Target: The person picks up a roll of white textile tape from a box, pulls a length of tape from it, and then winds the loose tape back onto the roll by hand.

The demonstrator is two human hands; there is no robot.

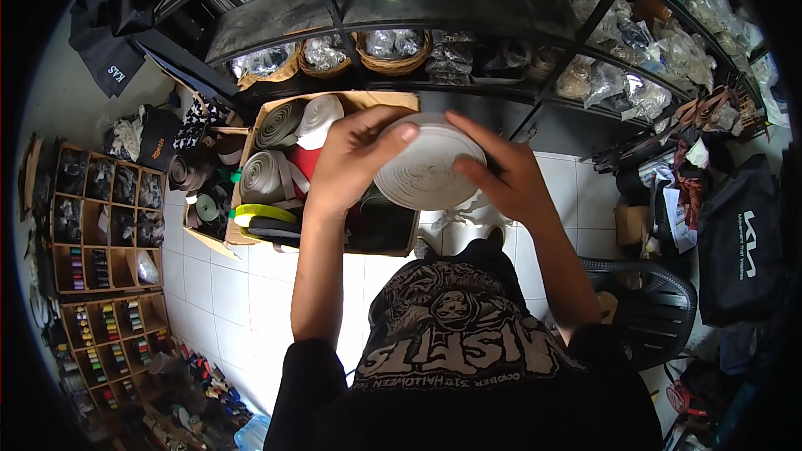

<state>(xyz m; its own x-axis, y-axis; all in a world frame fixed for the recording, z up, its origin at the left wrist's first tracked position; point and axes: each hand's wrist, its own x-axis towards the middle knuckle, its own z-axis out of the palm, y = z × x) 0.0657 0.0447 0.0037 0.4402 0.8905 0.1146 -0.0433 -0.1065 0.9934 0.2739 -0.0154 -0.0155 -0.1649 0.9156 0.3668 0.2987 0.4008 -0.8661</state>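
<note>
Both of my hands clamp one flat round roll of white webbing tape (428, 169), held up in front of my chest. My left hand (355, 163) grips its left rim, fingers curled over the top; my right hand (505, 175) holds the right rim. Just beyond and below sits an open cardboard box (380, 102) packed with grey, white and red webbing rolls (284, 154).
</note>
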